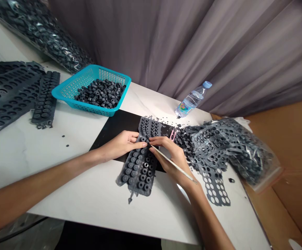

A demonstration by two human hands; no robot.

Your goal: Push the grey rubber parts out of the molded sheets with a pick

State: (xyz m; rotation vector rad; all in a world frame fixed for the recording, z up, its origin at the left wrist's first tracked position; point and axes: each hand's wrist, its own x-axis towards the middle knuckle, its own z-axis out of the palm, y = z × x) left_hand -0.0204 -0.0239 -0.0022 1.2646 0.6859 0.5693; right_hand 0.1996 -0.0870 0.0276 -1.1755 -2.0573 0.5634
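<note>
A dark grey moulded rubber sheet (140,165) with rows of round cups lies slantwise on a black mat (119,126). My left hand (122,144) grips the sheet's left edge, its thumb on top of the cups and its fingers curled at the side. In my right hand (173,156) is a thin white stick-like tool (177,166), held like a pen. The tool's tip meets the sheet close to my left thumb, and my fingers partly hide that spot. A second cupped rubber piece (150,126) lies just beyond.
A turquoise basket (91,107) of small black rubber rings stands at the back left, near more rubber sheets (7,93) and a full plastic bag (49,38). Rightward are a water bottle (191,100), pink snips (173,133), punched scraps (215,185) and another bag (255,159).
</note>
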